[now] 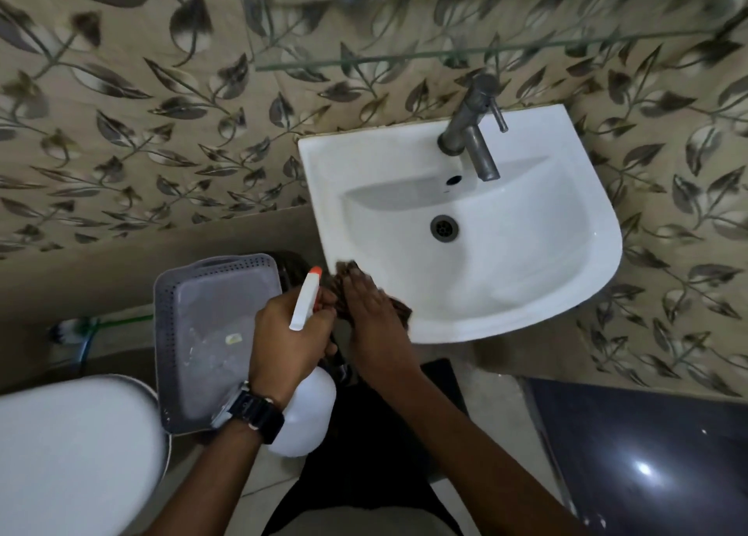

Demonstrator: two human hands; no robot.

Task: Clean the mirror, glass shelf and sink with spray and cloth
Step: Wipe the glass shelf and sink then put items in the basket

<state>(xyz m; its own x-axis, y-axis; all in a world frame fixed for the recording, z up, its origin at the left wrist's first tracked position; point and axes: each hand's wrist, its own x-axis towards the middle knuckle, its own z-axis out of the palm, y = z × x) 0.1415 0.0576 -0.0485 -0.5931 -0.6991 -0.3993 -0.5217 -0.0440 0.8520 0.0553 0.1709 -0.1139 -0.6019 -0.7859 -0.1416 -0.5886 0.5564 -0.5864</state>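
The right hand (374,321) lies flat, palm down, fingers straight and close together, and presses a dark brown cloth (401,309) against the front-left rim of the white sink (603,248). The forearm runs in from the lower right, with the wrist in line with it. The cloth shows beyond the fingertips and at the right edge of the hand. Just beside it, the left hand (289,333) grips the neck of a white spray bottle (307,410). The fingers are curled round the neck below the spray head. The bottle is tilted, and its orange nozzle tip (315,270) points up toward the sink's corner. A dark watch (259,414) sits on the left wrist. To the left of the hands stands a grey perforated basket (162,313), and beyond it a white toilet lid (73,454). At the back of the sink stands a metal faucet (471,139), its spout over the basin. The glass shelf (485,47) is mounted on the leaf-patterned wall above.
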